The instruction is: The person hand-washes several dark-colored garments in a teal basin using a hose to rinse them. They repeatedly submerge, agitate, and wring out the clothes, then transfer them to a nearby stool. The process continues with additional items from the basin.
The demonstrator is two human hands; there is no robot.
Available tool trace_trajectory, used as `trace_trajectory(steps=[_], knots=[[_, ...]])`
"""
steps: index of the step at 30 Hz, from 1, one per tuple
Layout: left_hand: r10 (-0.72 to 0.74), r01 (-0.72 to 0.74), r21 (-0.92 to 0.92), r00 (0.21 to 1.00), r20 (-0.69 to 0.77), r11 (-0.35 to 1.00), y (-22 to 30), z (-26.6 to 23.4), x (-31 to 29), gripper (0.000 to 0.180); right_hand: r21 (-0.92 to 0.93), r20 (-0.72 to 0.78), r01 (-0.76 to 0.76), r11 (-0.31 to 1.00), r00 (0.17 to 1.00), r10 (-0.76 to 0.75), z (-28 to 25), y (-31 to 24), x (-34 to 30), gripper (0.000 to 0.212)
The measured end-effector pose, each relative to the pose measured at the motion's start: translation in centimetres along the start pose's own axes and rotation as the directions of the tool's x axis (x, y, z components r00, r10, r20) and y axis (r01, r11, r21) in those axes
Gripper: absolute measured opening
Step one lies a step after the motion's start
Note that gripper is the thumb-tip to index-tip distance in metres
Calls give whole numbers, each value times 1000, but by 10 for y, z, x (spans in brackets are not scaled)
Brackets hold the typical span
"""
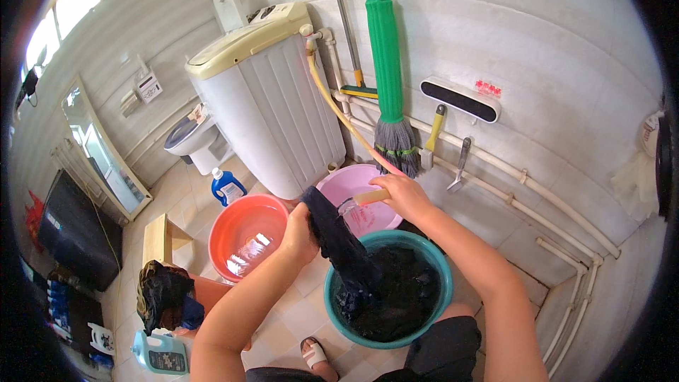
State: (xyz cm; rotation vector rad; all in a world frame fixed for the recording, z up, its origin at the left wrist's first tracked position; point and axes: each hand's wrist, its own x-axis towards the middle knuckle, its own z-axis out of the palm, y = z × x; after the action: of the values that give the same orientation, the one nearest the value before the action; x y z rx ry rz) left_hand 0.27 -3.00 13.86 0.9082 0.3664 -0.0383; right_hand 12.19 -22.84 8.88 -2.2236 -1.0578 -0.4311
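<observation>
My left hand [300, 235] is closed round the top of a dark, wet garment [327, 230], whose exact kind I cannot make out. Its lower part hangs into a teal basin [330, 290] of dark water and dark cloth. My right hand [404, 197] grips a pale yellow hose [371, 197] near its end. Water comes out of that end against the raised cloth. The hose runs up to a wall tap [309, 31]. Just beyond my hands stands a pink basin [368, 221]. An orange-red basin [249, 233] holding clear water is left of my left hand.
A white washing machine [276, 106] stands behind the basins, near a blue detergent bottle [228, 187]. A green-handled mop [385, 64] and brushes hang on the right wall above pipes. At left are a wooden stool [159, 237], a heap of clothes [166, 297] and a pale blue jug [159, 352].
</observation>
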Motion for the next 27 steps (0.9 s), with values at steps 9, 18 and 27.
trace_trajectory(steps=[9,18,27], knots=[[-44,44,-2,997,57,999,-17,18,4,30,-11,-67,54,998,996,-55,-7,-10,12,30],[91,-94,71,995,40,993,26,21,-8,38,-16,38,-6,1000,999,6,9,10,-9,31],[285,-289,36,954,97,957,71,46,-23,33,-58,198,106,993,976,-92,47,26,-58,31]])
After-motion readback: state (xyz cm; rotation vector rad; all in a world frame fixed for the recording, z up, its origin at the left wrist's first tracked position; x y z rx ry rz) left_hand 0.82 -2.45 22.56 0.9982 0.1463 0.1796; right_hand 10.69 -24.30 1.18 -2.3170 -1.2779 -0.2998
